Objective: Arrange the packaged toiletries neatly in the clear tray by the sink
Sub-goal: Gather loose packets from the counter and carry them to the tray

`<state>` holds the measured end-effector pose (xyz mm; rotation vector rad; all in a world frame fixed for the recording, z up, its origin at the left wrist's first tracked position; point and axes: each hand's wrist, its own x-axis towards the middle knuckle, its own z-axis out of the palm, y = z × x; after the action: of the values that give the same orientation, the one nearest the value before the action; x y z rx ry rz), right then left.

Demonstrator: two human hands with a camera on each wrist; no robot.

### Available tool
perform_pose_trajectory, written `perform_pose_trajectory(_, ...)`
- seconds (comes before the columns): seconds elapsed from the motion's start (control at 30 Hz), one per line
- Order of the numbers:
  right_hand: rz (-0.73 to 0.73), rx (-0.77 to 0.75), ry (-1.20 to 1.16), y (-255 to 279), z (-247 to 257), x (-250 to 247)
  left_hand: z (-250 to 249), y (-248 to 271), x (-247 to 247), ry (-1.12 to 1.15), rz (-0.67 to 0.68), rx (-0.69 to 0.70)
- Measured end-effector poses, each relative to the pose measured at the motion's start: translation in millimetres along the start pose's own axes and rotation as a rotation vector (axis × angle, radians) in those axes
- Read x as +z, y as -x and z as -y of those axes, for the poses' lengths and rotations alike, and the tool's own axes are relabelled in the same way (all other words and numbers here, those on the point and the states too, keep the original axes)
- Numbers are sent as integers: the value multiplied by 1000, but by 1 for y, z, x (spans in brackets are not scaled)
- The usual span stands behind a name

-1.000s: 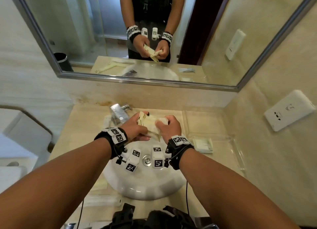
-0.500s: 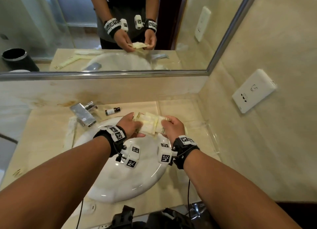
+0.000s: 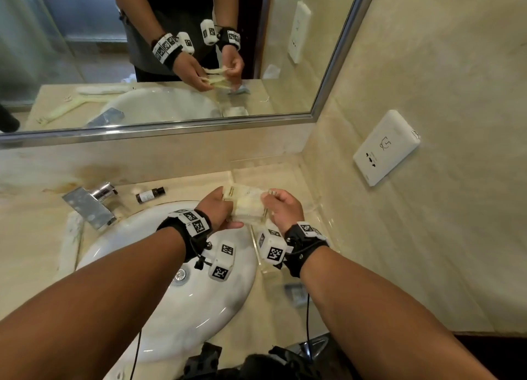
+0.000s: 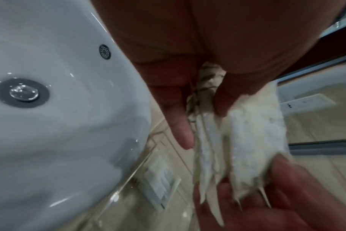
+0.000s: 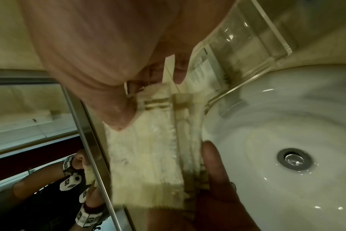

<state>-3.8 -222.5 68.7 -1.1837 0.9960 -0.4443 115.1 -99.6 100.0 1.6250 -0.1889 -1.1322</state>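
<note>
Where the head camera looks down, a beige stone counter (image 3: 37, 231) carries a white oval sink (image 3: 159, 308) with a chrome tap (image 3: 88, 205) at its back left and a small dark bottle (image 3: 150, 194) lying on its side behind the basin. A mirror (image 3: 171, 51) runs along the back wall, and a white socket plate (image 3: 385, 147) sits on the right wall. Between sink and right wall stands the clear tray (image 3: 319, 205). Above its near-left part, both hands meet: the left hand (image 3: 216, 211) and the right hand (image 3: 282, 208) each grip one end of a stack of pale packaged toiletries (image 3: 246, 205), fingers curled round it, held off the counter.

From the left wrist, the basin (image 4: 59, 109) with its drain fills the left side. The left hand's fingers (image 4: 178, 117) pinch the sachets (image 4: 247, 140) from above, the right hand (image 4: 267, 203) closes on their far end, and one flat packet (image 4: 158, 179) lies in the tray below.

From the right wrist, the tray's thick clear wall (image 5: 267, 31) appears at top right beside the basin (image 5: 286, 117). The right hand's thumb (image 5: 118, 112) presses the stack (image 5: 144, 156), and the left hand (image 5: 217, 179) grips its opposite end.
</note>
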Motion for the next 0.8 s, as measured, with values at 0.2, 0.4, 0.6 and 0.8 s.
perform_pose_trajectory(0.2,12,43,42,-7,-8,11,-8,-2,14,133,-19,-48)
perform_pose_trajectory(0.4,-28,-78,251,-7,-7,5,-1,-9,6,27,-13,-24)
perform_pose_trajectory(0.6,50,32,170,-5,-2,15,9,-16,33,-256,95,43)
perform_pose_trajectory(0.8,53,131,190,-16,-6,-24,16,-37,46,-244,18,55)
